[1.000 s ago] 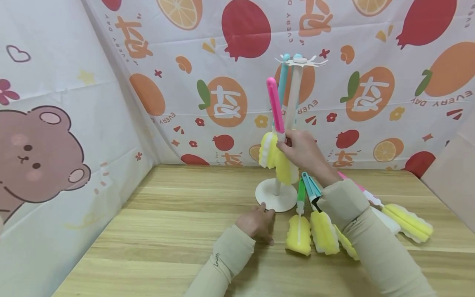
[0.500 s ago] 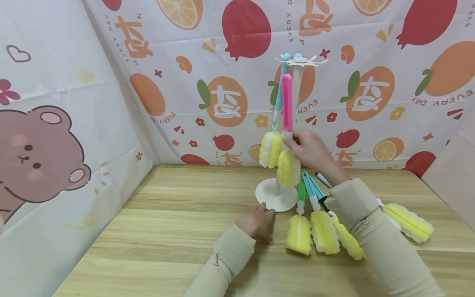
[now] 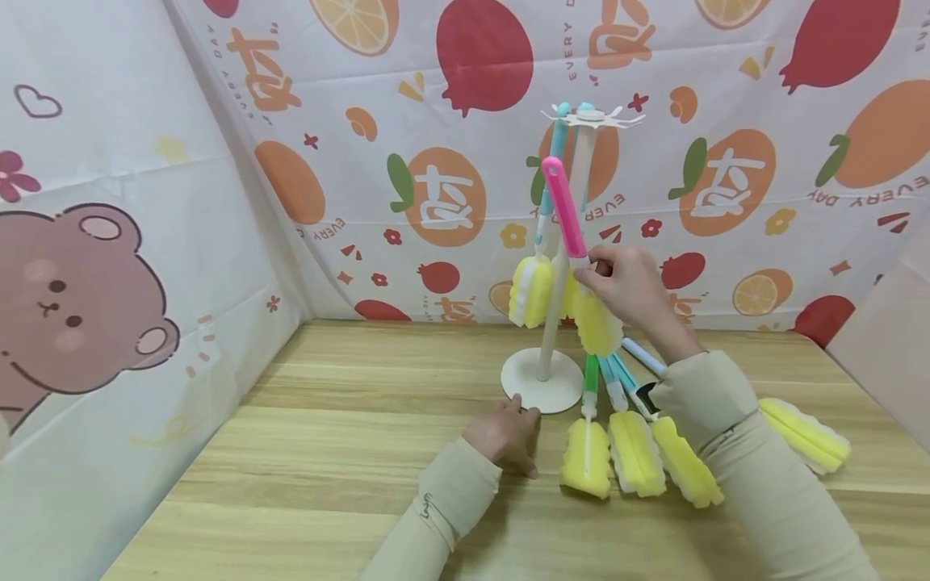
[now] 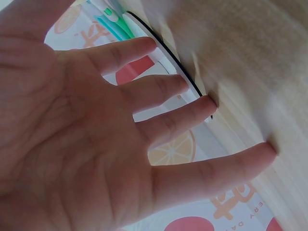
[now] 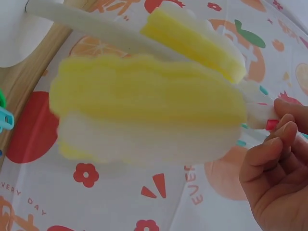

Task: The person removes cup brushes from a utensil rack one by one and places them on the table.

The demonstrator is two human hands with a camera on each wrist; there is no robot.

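My right hand (image 3: 628, 286) pinches a pink-handled sponge brush (image 3: 563, 207) at the neck, handle up and leaning left, its yellow-and-white sponge (image 5: 149, 106) hanging below. It is in front of a white stand (image 3: 550, 323) with a round base (image 3: 541, 395) and a pronged top (image 3: 592, 119). A blue-handled sponge brush (image 3: 533, 290) hangs from the prongs on the left; another blue handle shows behind the pole, its sponge mostly covered. Down at the base, my left hand (image 3: 501, 436) has its fingers spread, some fingertips (image 4: 180, 84) at the base's rim and others on the wooden table.
Right of the base lie several sponge brushes: one with a green handle (image 3: 592, 375), others with blue handles (image 3: 616, 391). Farther right, another yellow sponge (image 3: 805, 436) is partly behind the right sleeve (image 3: 715, 403). A fruit-print cloth (image 3: 349, 145) stands behind the table (image 3: 291, 476).
The pink-handled brush has moved right in my right hand, from left of the pole to across it, tilting upright and then left again. My left hand has stayed at the base.
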